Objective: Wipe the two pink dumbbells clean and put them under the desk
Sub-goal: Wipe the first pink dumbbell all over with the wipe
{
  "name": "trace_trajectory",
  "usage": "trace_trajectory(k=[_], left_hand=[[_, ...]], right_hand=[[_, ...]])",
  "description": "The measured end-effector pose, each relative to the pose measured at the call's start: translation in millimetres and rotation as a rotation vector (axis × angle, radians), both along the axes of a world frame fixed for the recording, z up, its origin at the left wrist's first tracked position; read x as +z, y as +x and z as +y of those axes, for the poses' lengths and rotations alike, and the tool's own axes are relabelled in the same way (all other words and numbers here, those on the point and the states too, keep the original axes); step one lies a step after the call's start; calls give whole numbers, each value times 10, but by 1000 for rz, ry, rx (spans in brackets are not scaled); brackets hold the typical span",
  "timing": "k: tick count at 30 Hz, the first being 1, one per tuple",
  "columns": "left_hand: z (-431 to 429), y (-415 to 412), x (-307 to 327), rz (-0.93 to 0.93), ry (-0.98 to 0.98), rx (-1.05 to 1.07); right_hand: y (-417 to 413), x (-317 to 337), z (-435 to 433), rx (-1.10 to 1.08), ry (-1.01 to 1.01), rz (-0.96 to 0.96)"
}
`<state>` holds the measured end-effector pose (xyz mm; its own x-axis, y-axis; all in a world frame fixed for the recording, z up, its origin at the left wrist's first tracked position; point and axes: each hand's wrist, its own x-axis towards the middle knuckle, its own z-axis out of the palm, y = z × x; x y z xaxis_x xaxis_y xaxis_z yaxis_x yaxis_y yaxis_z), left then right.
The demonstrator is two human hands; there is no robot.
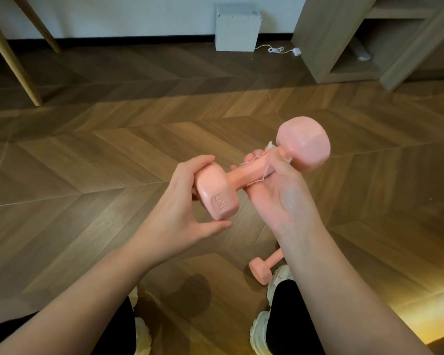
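Observation:
I hold a pink dumbbell (303,147) in the air above the wooden floor. My left hand (187,211) grips its near head between fingers and thumb. My right hand (280,193) wraps round the dumbbell's bar with a thin white wipe (265,170) pressed against it; the wipe's edges stick out between my fingers. The far head points up and to the right. A second pink dumbbell (260,270) lies on the floor by my right shoe, partly hidden behind my right forearm.
A wooden desk unit (344,42) with open shelves stands at the back right. A white box (237,28) with a cable sits against the wall. Slanted wooden legs (13,57) stand at the back left. My white shoes (272,326) are below.

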<state>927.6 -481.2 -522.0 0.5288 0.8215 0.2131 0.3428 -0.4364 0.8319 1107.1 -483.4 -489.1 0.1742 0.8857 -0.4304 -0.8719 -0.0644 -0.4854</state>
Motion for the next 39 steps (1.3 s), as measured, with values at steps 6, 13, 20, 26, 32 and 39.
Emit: trace_trajectory(k=[6,13,20,26,32,39], left_hand=[[-22,125,89,-486,-1030,50],[-10,36,53,-49,-229,46],[-8,110,139,-482,-924,126],[-20,59,61,-90,-40,5],[2,110,166,-439,-1193,97],[-6,20,18,52,112,27]], right_hand=[[-7,-25,9,-25,-37,0],[-5,-49,15,-67,-78,92],[-15,-54,19,-66,-85,79],[-4,-65,25,-74,-67,81],[-24,-70,23,-49,-74,68],[-49,2,27,-111,-87,171]])
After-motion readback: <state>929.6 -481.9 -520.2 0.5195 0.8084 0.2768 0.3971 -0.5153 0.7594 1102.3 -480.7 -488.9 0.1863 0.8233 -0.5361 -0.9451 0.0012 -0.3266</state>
